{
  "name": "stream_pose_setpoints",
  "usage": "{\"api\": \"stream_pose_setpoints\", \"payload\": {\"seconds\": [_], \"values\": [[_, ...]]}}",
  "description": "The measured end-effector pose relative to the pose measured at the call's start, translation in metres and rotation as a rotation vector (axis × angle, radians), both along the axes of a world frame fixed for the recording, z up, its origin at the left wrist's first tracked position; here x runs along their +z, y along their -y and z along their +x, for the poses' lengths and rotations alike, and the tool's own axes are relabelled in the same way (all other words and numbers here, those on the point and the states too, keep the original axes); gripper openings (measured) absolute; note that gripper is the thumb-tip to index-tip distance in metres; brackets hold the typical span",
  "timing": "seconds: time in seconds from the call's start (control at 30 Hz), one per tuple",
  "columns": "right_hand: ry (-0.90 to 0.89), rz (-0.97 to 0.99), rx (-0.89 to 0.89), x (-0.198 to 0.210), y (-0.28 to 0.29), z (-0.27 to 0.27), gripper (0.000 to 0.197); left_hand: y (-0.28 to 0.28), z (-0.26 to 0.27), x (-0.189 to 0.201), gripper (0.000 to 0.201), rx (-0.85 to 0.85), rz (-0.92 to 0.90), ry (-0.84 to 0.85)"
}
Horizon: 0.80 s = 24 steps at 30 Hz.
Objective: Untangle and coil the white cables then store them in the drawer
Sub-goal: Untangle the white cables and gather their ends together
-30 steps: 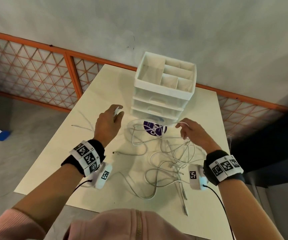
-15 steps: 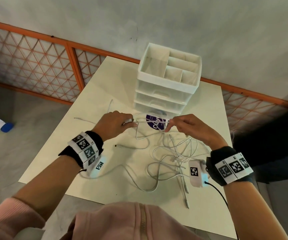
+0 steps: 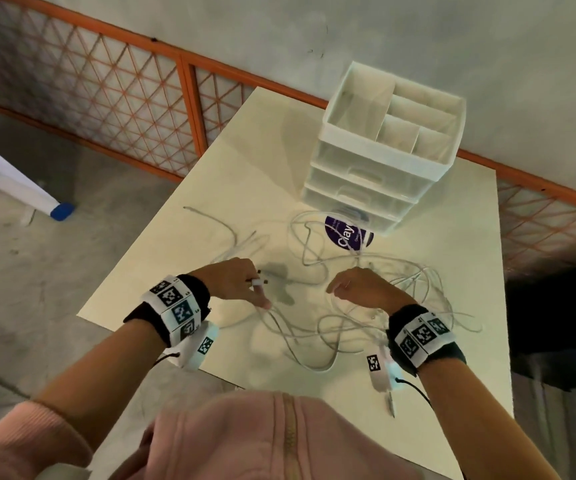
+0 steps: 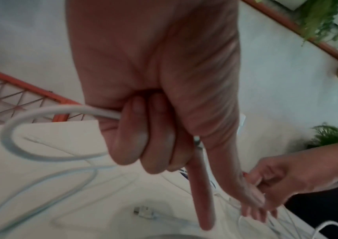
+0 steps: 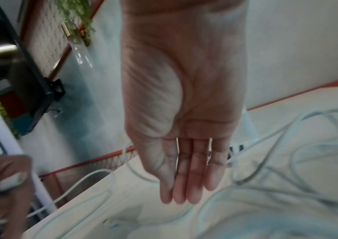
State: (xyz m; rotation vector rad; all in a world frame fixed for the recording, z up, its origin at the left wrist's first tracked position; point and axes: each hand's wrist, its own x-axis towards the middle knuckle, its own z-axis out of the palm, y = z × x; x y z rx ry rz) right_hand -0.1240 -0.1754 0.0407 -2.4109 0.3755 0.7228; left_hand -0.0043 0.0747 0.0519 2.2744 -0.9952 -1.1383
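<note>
A pale cream table (image 3: 252, 188) stood with its far edge against a grey plaster wall (image 3: 418, 32). Along the foot of that wall ran an orange-framed lattice panel (image 3: 113, 98), passing behind the table's far corners. The floor (image 3: 13, 278) was bare grey concrete, scuffed and stained. Off to the left a white pole with a blue cap (image 3: 60, 211) slanted down to the floor. Green fern-like plants (image 4: 327, 21) hung higher up the wall, and beyond the table's right edge lay deep shadow
</note>
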Motion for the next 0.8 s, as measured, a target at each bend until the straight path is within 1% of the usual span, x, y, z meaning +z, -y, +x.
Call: {"api": "stream_pose_setpoints", "payload": {"seconds": [0.07, 0.13, 0.2, 0.27, 0.3, 0.33, 0.37, 0.43, 0.5, 0.53, 0.57, 0.63, 0.7, 0.77, 0.8], "values": [[0.078, 0.016, 0.016, -0.012, -0.017, 0.012, 0.025, 0.0, -0.002, 0.003, 0.028, 0.04, -0.043, -0.005], [0.129, 0.004, 0.044, -0.026, -0.032, 0.022, 0.032, 0.001, -0.001, 0.007, 0.025, 0.077, -0.062, 0.017], [0.164, -0.117, 0.08, -0.037, -0.041, 0.034, 0.039, -0.002, 0.009, 0.011, 0.02, 0.165, -0.139, 0.041], [0.13, -0.255, 0.071, -0.042, -0.04, 0.034, 0.034, 0.001, 0.012, 0.012, 0.021, 0.26, -0.221, 0.036], [0.1, -0.315, 0.069, -0.036, -0.031, 0.036, 0.03, 0.009, 0.015, 0.018, 0.021, 0.282, -0.274, 0.046], [0.053, -0.32, 0.1, -0.033, -0.03, 0.037, 0.026, 0.009, 0.015, 0.017, 0.022, 0.318, -0.306, 0.041], [0.043, -0.278, 0.101, -0.027, -0.026, 0.039, 0.024, 0.011, 0.015, 0.017, 0.022, 0.351, -0.334, 0.04], [0.073, -0.066, 0.062, -0.008, -0.023, 0.044, 0.019, 0.011, 0.015, 0.016, 0.017, 0.4, -0.376, 0.038], [0.139, 0.115, 0.045, 0.015, -0.027, 0.049, 0.012, 0.011, 0.012, 0.016, 0.013, 0.443, -0.396, 0.022], [0.161, 0.181, 0.049, 0.028, -0.03, 0.051, 0.011, 0.013, 0.011, 0.017, 0.014, 0.474, -0.41, 0.008], [0.175, 0.233, 0.06, 0.04, -0.034, 0.053, 0.015, 0.016, 0.009, 0.017, 0.017, 0.511, -0.424, 0.003], [0.211, 0.308, 0.058, 0.057, -0.042, 0.056, 0.021, 0.024, 0.008, 0.021, 0.024, 0.582, -0.442, -0.009], [0.258, 0.35, 0.031, 0.068, -0.046, 0.054, 0.018, 0.035, 0.009, 0.028, 0.028, 0.593, -0.511, -0.054], [0.258, 0.373, 0.039, 0.071, -0.048, 0.053, 0.012, 0.045, 0.01, 0.034, 0.027, 0.596, -0.606, -0.125], [0.254, 0.381, 0.05, 0.071, -0.049, 0.052, 0.013, 0.049, 0.01, 0.037, 0.025, 0.608, -0.651, -0.166]]}}
